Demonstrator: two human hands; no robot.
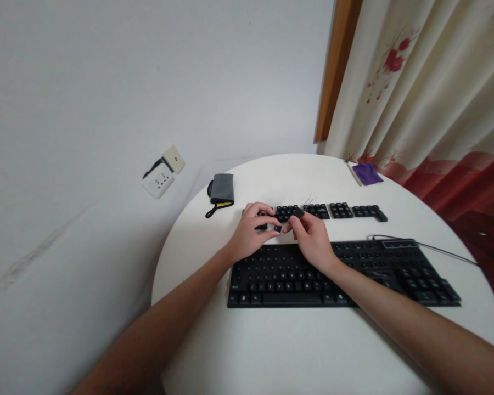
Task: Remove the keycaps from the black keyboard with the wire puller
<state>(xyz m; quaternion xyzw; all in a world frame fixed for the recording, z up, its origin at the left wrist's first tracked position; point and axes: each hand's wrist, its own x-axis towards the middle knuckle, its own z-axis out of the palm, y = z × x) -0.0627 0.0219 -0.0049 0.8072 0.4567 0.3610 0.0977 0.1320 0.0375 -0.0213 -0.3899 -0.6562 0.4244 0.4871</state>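
A black keyboard point(395, 274) lies across the round white table point(304, 340). Behind it sits a row of loose black keycaps point(341, 210) in groups. My left hand point(251, 233) hovers over the left end of that row, fingers curled, pinching a small black keycap point(277, 229) at thumb and fingertip. My right hand point(310, 238) meets it from the right, fingers closed on another small black keycap point(298, 212). Both hands are above the keyboard's far edge.
A grey pouch point(222, 189) with a yellow edge and black strap lies at the table's back left. A purple cloth point(367, 174) sits at the back right by the flowered curtain point(428, 99). The keyboard cable point(448, 251) runs right. A wall socket point(161, 176) is at left.
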